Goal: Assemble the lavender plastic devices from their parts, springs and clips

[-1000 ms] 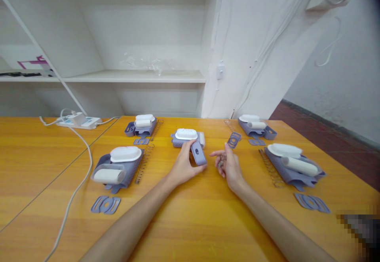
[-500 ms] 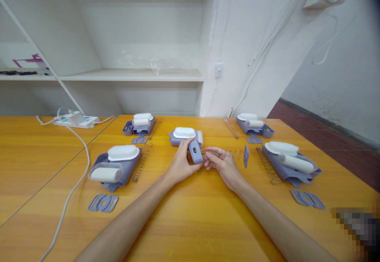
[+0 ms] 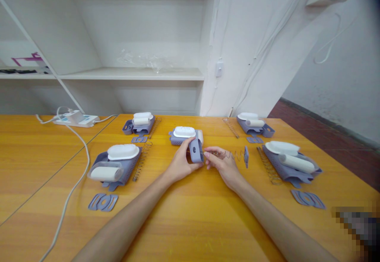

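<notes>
My left hand (image 3: 181, 162) is closed round a small purple plastic part (image 3: 196, 150), holding it upright just in front of a purple holder with a white lid (image 3: 184, 134). My right hand (image 3: 221, 162) pinches the near end of a thin metal spring (image 3: 228, 154) right beside that purple part. The spring stretches out to the right above the wooden table (image 3: 190, 214). A small purple plate (image 3: 246, 155) hangs at its far end.
Several kits of purple trays with white lids and rollers lie around: near left (image 3: 117, 165), far left (image 3: 140, 123), far right (image 3: 254, 125), near right (image 3: 289, 162). Loose springs and flat purple plates (image 3: 103, 202) lie beside them. A power strip (image 3: 77, 120) and white cable (image 3: 74, 187) cross the left.
My right hand has drawn the spring out sideways and brought its near end against the purple part. The left hand has tipped that part more upright.
</notes>
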Motion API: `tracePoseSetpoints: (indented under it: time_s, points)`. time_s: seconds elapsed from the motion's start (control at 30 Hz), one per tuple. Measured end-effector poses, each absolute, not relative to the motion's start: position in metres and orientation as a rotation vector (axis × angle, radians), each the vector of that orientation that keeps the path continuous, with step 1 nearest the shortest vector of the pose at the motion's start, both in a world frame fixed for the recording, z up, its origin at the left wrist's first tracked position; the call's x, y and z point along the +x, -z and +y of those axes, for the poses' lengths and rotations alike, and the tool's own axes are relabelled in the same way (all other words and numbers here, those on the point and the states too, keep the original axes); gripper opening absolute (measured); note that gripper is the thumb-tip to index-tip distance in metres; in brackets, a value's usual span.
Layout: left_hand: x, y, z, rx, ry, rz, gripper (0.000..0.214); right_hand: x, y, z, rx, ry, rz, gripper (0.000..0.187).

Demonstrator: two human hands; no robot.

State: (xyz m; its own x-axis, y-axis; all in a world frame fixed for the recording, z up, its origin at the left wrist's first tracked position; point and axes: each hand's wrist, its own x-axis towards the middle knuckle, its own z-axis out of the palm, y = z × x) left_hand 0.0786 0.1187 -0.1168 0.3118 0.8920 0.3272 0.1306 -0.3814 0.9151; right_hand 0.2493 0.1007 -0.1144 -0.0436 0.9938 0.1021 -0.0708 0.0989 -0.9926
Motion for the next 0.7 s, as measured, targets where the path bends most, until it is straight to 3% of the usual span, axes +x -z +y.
tracePoseSetpoints:
  time_s: [0.7]
  points:
    - [0.080,0.121,0.117,1.976,-1.103,0.943,0.080,0.233,0.107,0.099,-1.209,-0.964,-1.191,0.033]
